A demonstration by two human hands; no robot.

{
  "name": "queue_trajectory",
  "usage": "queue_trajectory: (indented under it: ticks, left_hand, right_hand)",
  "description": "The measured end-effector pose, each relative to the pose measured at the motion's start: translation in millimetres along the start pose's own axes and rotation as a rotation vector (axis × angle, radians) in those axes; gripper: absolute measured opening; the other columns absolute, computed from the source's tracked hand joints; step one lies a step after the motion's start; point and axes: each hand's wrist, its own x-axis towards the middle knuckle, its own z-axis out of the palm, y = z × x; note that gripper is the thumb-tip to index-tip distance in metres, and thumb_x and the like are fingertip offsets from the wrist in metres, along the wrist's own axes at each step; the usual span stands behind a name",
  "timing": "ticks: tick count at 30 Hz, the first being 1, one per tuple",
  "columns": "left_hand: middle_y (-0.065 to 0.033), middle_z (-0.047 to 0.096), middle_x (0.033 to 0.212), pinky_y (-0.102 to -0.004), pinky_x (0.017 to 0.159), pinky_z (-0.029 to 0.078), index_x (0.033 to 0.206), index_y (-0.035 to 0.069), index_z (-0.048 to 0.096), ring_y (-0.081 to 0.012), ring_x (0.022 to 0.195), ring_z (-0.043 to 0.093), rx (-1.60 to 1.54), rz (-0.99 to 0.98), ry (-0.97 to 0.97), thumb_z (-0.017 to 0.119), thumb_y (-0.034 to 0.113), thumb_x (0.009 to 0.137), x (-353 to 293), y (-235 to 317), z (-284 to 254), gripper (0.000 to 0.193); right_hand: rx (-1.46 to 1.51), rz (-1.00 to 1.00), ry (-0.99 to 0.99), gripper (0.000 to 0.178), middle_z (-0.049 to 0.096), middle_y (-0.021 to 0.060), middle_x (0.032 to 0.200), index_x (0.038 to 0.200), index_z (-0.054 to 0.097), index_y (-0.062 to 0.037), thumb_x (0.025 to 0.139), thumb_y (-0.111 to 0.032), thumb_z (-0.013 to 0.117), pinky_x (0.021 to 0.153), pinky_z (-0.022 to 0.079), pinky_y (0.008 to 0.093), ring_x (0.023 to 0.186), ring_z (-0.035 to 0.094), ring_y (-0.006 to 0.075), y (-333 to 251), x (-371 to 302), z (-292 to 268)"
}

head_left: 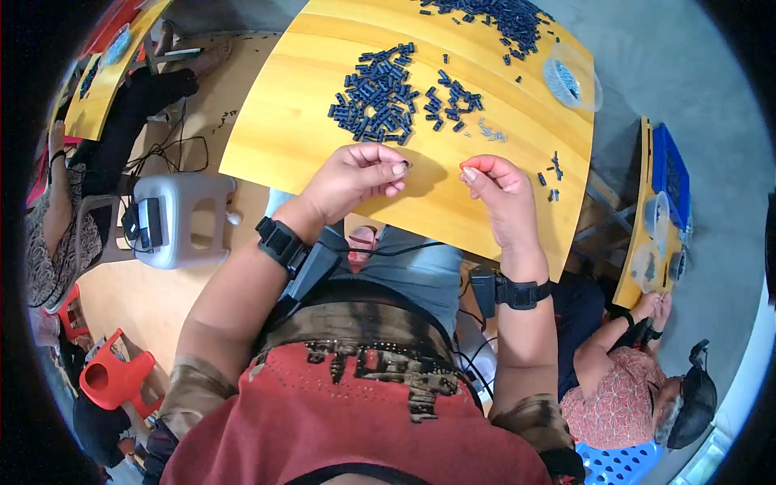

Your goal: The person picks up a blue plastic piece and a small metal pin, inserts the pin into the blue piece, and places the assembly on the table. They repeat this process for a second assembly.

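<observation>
Over the near edge of the yellow table (283,121), my left hand (356,178) is closed in a pinch. A small black plastic piece (406,164) shows its tip between thumb and forefinger. To its right, my right hand (503,190) pinches with thumb and forefinger too; whatever it grips is too small to name. The two hands are apart. Just beyond my left hand lies a large heap of short black plastic pieces (376,95). A smaller cluster of black pieces (453,103) sits beside it, with some tiny clear or silvery parts (491,132) close by.
Several stray pieces (551,176) lie right of my right hand. At the far edge are a big black pile (501,20) and a clear tub (566,81) of small bluish parts. Another person (622,388) works at right; a grey stool (174,218) stands left.
</observation>
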Motion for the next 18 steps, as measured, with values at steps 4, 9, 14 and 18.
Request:
queue_trajectory:
  ticks: [4, 9, 14, 18]
  left_hand:
    - [-0.0069, 0.065, 0.092, -0.0249, 0.071, 0.050, 0.099, 0.002, 0.062, -0.0130, 0.080, 0.061, -0.009, -0.006, -0.002, 0.062, 0.008, 0.088, 1, 3, 3, 0.013]
    - [-0.0050, 0.066, 0.085, -0.0244, 0.069, 0.050, 0.097, 0.002, 0.063, -0.0116, 0.075, 0.062, 0.173, 0.010, 0.048, 0.065, 0.011, 0.086, -4, 6, 16, 0.014]
    - [-0.0042, 0.066, 0.081, -0.0240, 0.067, 0.050, 0.096, 0.001, 0.065, -0.0107, 0.072, 0.062, 0.251, 0.057, 0.075, 0.067, 0.012, 0.085, -13, 13, 27, 0.016]
    - [-0.0032, 0.066, 0.081, -0.0235, 0.065, 0.051, 0.096, 0.001, 0.065, -0.0097, 0.070, 0.061, 0.250, 0.082, -0.014, 0.068, 0.012, 0.084, -17, 17, 34, 0.017]
  right_hand:
    - [0.058, -0.060, 0.070, 0.010, 0.060, -0.0049, 0.076, 0.092, 0.066, -0.0030, 0.083, -0.008, 0.066, 0.060, 0.038, 0.0170, 0.065, 0.047, 0.0020, -3, -2, 8]
    - [0.127, -0.051, 0.025, 0.010, 0.061, -0.0028, 0.075, 0.091, 0.067, -0.0024, 0.082, -0.007, 0.067, 0.059, 0.040, 0.0176, 0.064, 0.049, 0.0036, -10, -7, 15]
    - [0.215, -0.053, -0.008, 0.011, 0.063, -0.0006, 0.076, 0.091, 0.067, -0.0005, 0.082, -0.006, 0.068, 0.060, 0.043, 0.0192, 0.064, 0.052, 0.0050, -17, -17, 27]
    - [0.249, -0.071, -0.002, 0.011, 0.063, -0.0001, 0.076, 0.091, 0.067, -0.0003, 0.082, -0.006, 0.067, 0.060, 0.044, 0.0193, 0.064, 0.053, 0.0052, -19, -21, 38]
